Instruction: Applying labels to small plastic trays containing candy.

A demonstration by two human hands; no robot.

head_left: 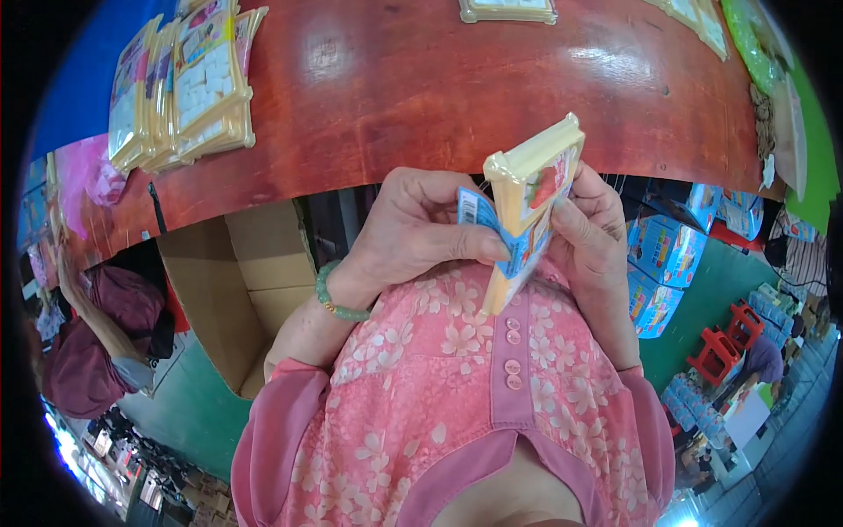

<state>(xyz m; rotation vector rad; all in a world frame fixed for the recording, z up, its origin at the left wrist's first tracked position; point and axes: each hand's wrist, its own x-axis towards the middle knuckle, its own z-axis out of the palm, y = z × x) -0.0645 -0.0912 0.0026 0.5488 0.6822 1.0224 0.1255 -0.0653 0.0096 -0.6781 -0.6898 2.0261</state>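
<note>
In front of my chest, a cream-framed flat pack with a printed picture face is held tilted, its thick edge up. A blue printed card lies against it and seems to wrap around its middle. My left hand, with a green bead bracelet at the wrist, is closed on the card and the pack's left side, thumb pressed on the card. My right hand grips the pack's right side, thumb on the printed face; its other fingers are partly hidden behind it.
A red-brown table curves ahead, with stacked similar packs at far left and more along the far edge. An open cardboard box is left of me, blue printed boxes right. Another person's arm shows at left; red stools stand at right.
</note>
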